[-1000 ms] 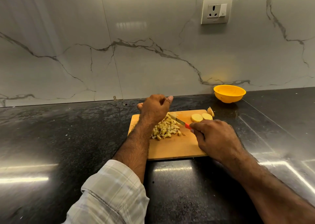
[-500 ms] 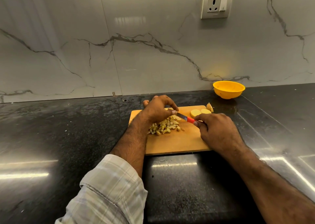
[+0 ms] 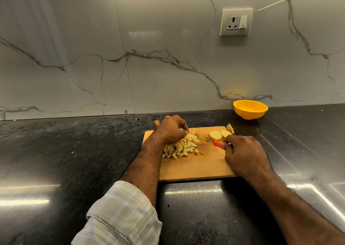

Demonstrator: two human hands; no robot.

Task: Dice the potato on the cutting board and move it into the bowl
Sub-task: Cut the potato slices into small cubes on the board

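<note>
A wooden cutting board lies on the black counter. On it sits a heap of diced potato, with two round potato slices and an end piece at the board's far right corner. My left hand arches over the back of the heap, fingertips curled down onto the pieces. My right hand grips a small knife by its red handle, the blade pointing left toward the heap. The yellow bowl stands beyond the board by the wall.
The dark stone counter runs wide to both sides, backed by a marble wall with a power socket above the bowl. A glossy black panel sits in front of the board.
My left hand has opened from a fist and come down over the diced heap. The knife in my right hand has shifted slightly right and lower.
</note>
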